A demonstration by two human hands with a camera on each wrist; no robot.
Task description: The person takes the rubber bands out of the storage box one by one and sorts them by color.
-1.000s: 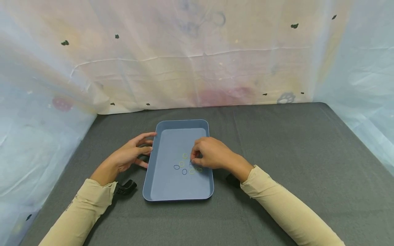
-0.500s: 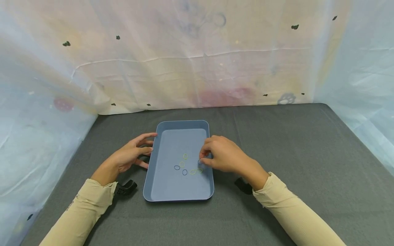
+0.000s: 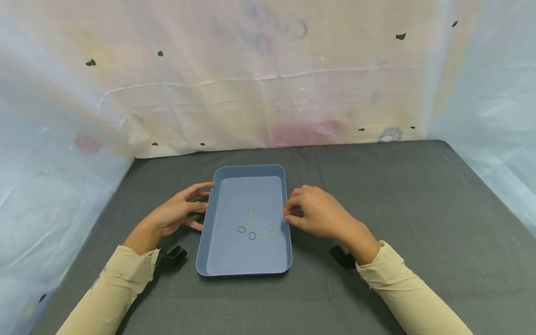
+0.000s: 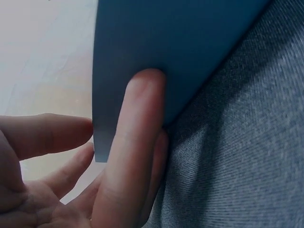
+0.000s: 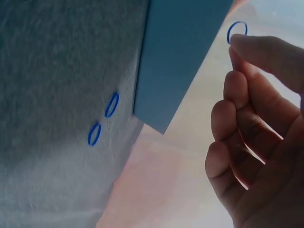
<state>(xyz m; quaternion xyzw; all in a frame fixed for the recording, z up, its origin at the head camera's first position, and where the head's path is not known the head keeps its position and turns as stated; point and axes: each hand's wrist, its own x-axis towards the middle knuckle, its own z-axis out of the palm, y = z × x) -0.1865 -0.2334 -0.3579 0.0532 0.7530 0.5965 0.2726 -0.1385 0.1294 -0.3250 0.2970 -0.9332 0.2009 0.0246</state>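
My right hand (image 3: 320, 211) is over the right rim of the blue-grey tray (image 3: 228, 265). Between thumb and index finger it pinches a small blue rubber band (image 5: 246, 27), while the other fingers curl in. Straight fingers of my left hand (image 3: 177, 209) touch the tray's left wall, as the left wrist view shows close up. Inside the tray lie two blue rubber bands, one farther left (image 3: 238, 229) than the other, and several yellow rubber bands (image 3: 250, 214). Outside the tray, two more blue rubber bands (image 5: 112, 104) rest on the cloth in the right wrist view.
A dark grey cloth (image 3: 377, 186) covers the table under the tray. Behind it hangs a pale patterned sheet (image 3: 268, 93), with bluish sheeting at both sides. Each wrist carries a black strap mount, the left one (image 3: 171, 256) close to the tray's left side.
My right hand has moved right from the tray's middle to its right rim, carrying the blue rubber band. The left hand stays at the left wall.
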